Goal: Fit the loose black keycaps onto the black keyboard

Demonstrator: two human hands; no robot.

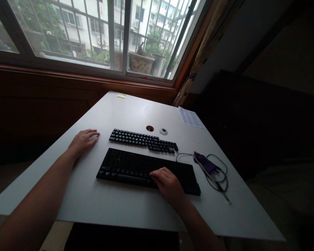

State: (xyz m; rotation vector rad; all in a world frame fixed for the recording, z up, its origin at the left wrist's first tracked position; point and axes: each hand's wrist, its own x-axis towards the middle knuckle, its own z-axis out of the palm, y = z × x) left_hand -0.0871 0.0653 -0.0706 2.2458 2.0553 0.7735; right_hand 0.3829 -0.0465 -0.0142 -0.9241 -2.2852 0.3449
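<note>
A black keyboard [143,163] lies on the white table [115,205], with keycaps in its lowest rows and mostly bare dark key positions above. My right hand [169,183] is over the keyboard's lower right part, thumb and fingers pinched together at the bottom row. Whatever the pinch may hold is too small or hidden to name. Behind the keyboard, loose black keycaps [132,137] are laid out in rows like a key layout. My left hand [83,141] rests on the table left of those keycaps, fingers stretched out and holding nothing.
Right of the keyboard lie its coiled cable [226,174], a purple cloth [206,163] and a thin stick-like tool [219,188]. A round hole [150,128] and its cover [163,131] are behind the keycaps. Printed paper [190,118] and yellow notes [121,96] lie near the far edge.
</note>
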